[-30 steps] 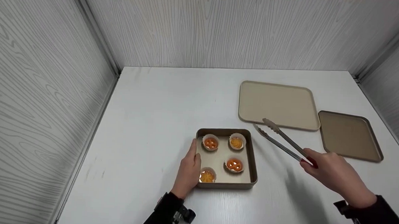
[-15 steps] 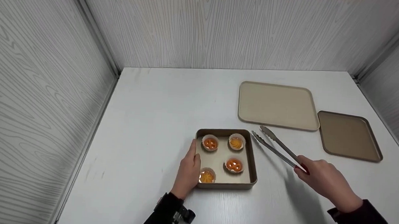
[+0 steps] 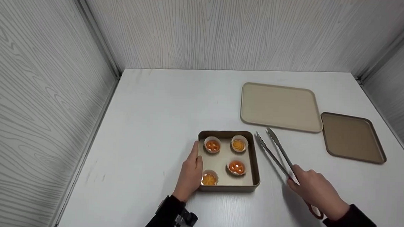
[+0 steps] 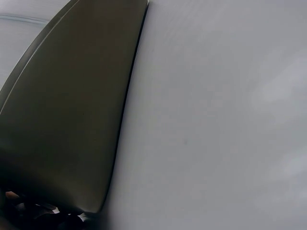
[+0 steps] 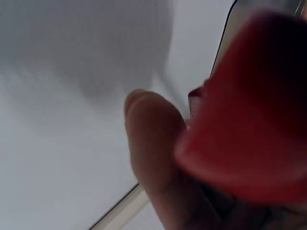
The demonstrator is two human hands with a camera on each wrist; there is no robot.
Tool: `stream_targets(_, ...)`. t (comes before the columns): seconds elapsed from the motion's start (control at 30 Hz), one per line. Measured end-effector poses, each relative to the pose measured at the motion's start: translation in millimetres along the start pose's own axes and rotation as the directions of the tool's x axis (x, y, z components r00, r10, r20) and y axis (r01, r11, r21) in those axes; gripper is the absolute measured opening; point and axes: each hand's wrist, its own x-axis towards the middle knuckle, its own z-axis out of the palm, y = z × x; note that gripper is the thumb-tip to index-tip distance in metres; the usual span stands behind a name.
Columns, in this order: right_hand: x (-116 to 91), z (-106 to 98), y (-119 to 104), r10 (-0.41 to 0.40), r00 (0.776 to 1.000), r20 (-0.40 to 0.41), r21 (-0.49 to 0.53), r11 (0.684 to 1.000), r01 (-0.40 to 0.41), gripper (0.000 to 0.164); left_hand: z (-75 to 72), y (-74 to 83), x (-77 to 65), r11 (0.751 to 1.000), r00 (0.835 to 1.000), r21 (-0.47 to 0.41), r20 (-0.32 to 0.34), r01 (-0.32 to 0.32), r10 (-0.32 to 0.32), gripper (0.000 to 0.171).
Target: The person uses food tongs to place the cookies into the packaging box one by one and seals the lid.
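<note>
A square gold-brown baking pan [image 3: 227, 188] stands at the front of the table. Inside are several small tarts in white paper cups, such as an orange pretzel-topped tart [image 3: 236, 167] and a yellow swirled tart [image 3: 238, 145]. My left hand [image 3: 191, 171] rests against the pan's left side, straight finger along the wall and thumb at the rim. The pan's outer wall [image 4: 72, 96] fills the left of the left wrist view. My right hand [image 3: 316, 190] grips metal tongs [image 3: 275, 154] with red handles. Their parted tips lie just right of the pan's far right corner, nothing between them.
Behind the pan, to the right, lies a beige rectangular tray [image 3: 280, 106]. A smaller brown tray [image 3: 354, 138] touches its right end. White wood-grain panels [image 3: 209, 32] wall the white table [image 3: 153, 125] at the back and both sides.
My right hand has moved left and nearer to me, and the tongs have swung to a steeper angle, showing a red handle loop. The left hand and pan stay put.
</note>
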Motion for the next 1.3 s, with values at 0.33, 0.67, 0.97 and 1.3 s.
stream_targets(0.33, 8, 16, -9, 0.083, 0.992, 0.096, 0.037, 0.995, -0.087, 0.042, 0.0, -0.8, 0.0, 1.0, 1.0, -0.008, -0.004, -0.011, 0.011, 0.056)
stream_targets(0.67, 14, 29, -9, 0.125, 0.983, 0.135, 0.074, 0.988, -0.136, 0.07, -0.6, 0.6, -0.8, 1.0, 1.0, -0.01, 0.006, -0.01, 0.01, 0.056)
stream_targets(0.97, 14, 27, -7, 0.155, 0.971, 0.18, 0.101, 0.979, -0.175, 0.09, -0.7, 0.4, -0.3, 1.0, 1.0, -0.002, 0.005, -0.014, 0.014, 0.056)
stream_targets(1.3, 20, 7, 3, 0.179, 0.979, 0.095, 0.007, 0.983, -0.181, 0.106, 0.0, -0.9, 0.0, 1.0, 1.0, 0.002, 0.005, -0.015, 0.015, 0.056)
